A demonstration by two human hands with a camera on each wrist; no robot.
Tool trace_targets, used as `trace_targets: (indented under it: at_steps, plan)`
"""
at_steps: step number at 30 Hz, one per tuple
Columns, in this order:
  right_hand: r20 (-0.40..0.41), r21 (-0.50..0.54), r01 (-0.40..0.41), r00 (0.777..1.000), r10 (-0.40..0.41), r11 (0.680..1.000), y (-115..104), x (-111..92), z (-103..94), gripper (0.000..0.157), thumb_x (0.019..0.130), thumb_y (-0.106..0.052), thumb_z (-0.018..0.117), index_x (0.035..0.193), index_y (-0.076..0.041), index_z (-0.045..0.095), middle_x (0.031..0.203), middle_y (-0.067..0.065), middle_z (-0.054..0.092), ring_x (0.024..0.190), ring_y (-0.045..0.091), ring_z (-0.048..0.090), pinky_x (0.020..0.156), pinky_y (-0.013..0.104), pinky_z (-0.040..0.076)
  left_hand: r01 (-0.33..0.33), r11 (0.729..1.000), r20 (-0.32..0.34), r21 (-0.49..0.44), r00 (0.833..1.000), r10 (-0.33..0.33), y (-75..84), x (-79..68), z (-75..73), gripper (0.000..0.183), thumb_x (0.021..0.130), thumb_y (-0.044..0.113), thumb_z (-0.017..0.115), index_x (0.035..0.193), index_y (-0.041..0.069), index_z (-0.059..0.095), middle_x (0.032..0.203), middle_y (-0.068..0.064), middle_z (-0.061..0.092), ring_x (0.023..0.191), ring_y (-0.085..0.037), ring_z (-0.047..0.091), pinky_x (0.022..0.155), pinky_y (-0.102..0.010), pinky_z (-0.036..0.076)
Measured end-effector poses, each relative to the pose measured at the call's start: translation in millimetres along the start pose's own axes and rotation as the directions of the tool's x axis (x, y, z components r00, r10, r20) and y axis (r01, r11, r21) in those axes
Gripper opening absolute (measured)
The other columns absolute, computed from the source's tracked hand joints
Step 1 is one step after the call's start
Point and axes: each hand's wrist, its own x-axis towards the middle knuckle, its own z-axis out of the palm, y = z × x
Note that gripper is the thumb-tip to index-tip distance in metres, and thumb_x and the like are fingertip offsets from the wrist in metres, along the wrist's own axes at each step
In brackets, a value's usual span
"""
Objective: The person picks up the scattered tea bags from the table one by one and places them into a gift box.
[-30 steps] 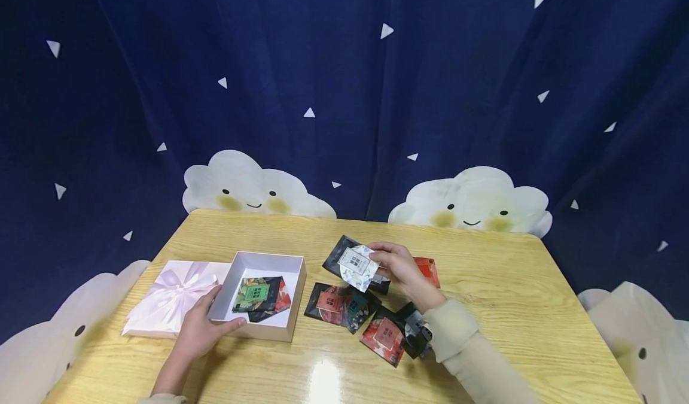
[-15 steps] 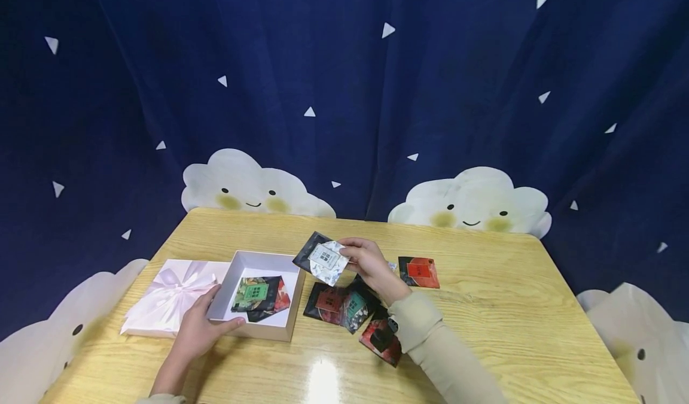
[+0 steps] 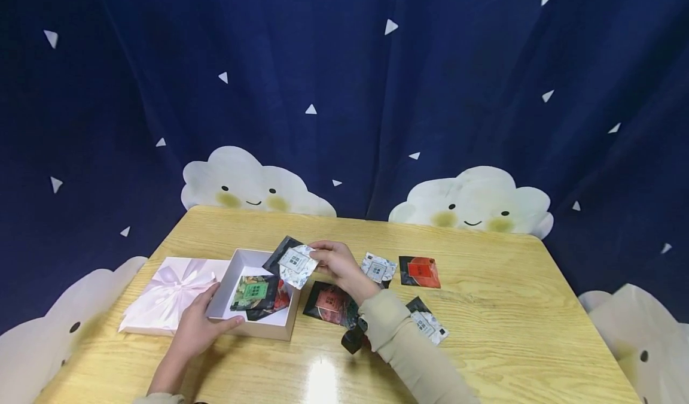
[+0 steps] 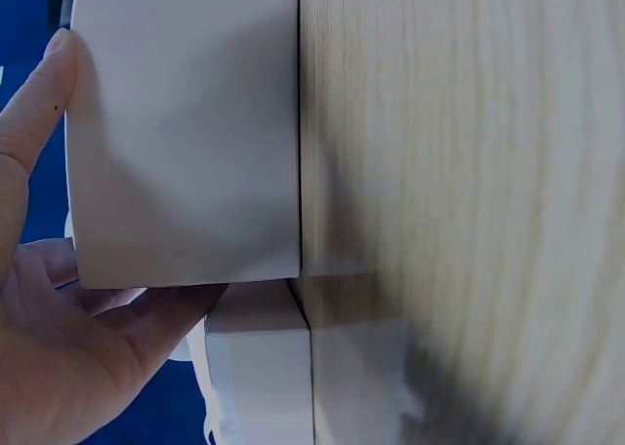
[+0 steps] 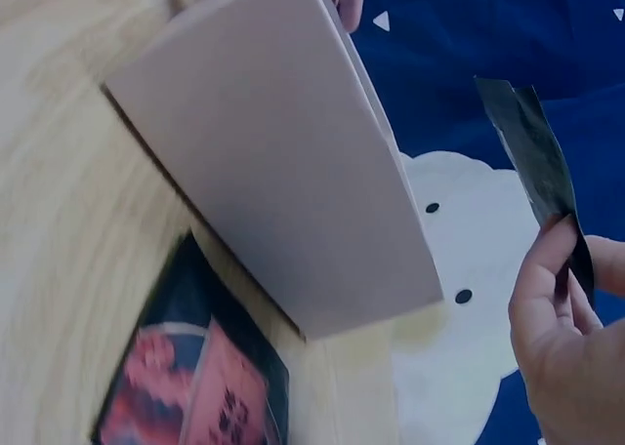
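My left hand [image 3: 200, 325] rests at the near left corner of an open pale pink box [image 3: 295, 314], thumb along its front rim and fingers against its left side. The left wrist view shows the thumb touching the rim of the box [image 4: 195, 133]. Inside lie a green-labelled sachet [image 3: 253, 292] and a partly covered red and black one [image 3: 281, 299]. My right hand [image 3: 339, 263] pinches the edge of a black and white flat sachet [image 3: 293, 261], tilted above the box's right rim. From the right wrist, the hand [image 5: 566, 308] holds the sachet [image 5: 532, 152] edge-on.
A pink lid with a ribbon bow [image 3: 177, 290] lies left of the box. Right of it lie a red-labelled sachet [image 3: 327, 303], a white one [image 3: 378, 267], a red one [image 3: 420, 271] and another white one [image 3: 427, 323]. My right forearm hides part of the pile.
My right hand has carried the black and white sachet leftward from above the pile to the box's right rim. My left hand stays at the box corner.
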Motion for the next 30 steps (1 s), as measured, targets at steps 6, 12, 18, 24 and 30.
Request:
trace_targets:
  at_steps: [6,12,18,24,30]
  plan:
    - [0.072,-0.027,-0.016,0.997,0.018,1.000,8.2,0.7,17.8,0.031,0.085,0.007,0.052,0.116,0.013,0.053,0.085,0.008,0.061,0.069,0.012,0.061,0.068,0.028,0.054,0.002,1.000,0.006,-0.003,1.000,-0.002,2.2,-0.7,-2.0,0.089,0.062,0.025,0.083,0.128,-0.014,0.037,0.127,-0.038,0.038,0.110,-0.052,0.042,0.089,-0.060,0.036]
    - [0.126,-0.103,-0.033,0.991,0.045,0.994,6.6,-7.8,26.7,0.037,0.085,0.012,0.050,0.122,0.016,0.046,0.108,0.029,0.057,0.090,0.030,0.063,0.079,0.036,0.051,-0.016,1.000,-0.010,-0.004,1.000,0.016,2.5,-0.1,-0.1,0.087,0.063,0.023,0.083,0.127,-0.014,0.038,0.127,-0.038,0.038,0.109,-0.052,0.043,0.088,-0.059,0.038]
    - [0.162,-0.183,0.044,0.987,-0.014,0.982,2.0,-18.1,9.6,0.036,0.085,0.006,0.056,0.120,0.014,0.049,0.105,0.024,0.060,0.092,0.035,0.062,0.080,0.040,0.051,-0.026,1.000,-0.025,-0.008,0.999,0.026,2.3,0.9,1.7,0.086,0.062,0.023,0.083,0.127,-0.014,0.039,0.126,-0.038,0.039,0.108,-0.051,0.044,0.086,-0.059,0.039]
    - [0.213,-0.270,0.102,0.976,-0.044,0.958,1.3,-24.5,-23.5,0.039,0.083,-0.002,0.062,0.118,0.010,0.052,0.092,0.013,0.063,0.088,0.039,0.061,0.074,0.043,0.053,-0.015,1.000,-0.025,-0.012,1.000,0.014,2.7,0.2,1.5,0.087,0.062,0.024,0.083,0.127,-0.013,0.039,0.128,-0.038,0.038,0.109,-0.051,0.043,0.087,-0.059,0.038]
    - [0.233,-0.317,0.120,0.971,-0.045,0.941,-7.8,-37.6,-51.6,0.037,0.085,-0.006,0.061,0.117,0.009,0.053,0.089,0.010,0.061,0.084,0.036,0.062,0.075,0.050,0.051,-0.013,1.000,-0.028,-0.011,1.000,0.012,2.5,-1.9,1.4,0.088,0.061,0.023,0.084,0.127,-0.013,0.039,0.129,-0.038,0.036,0.110,-0.052,0.041,0.088,-0.059,0.036]
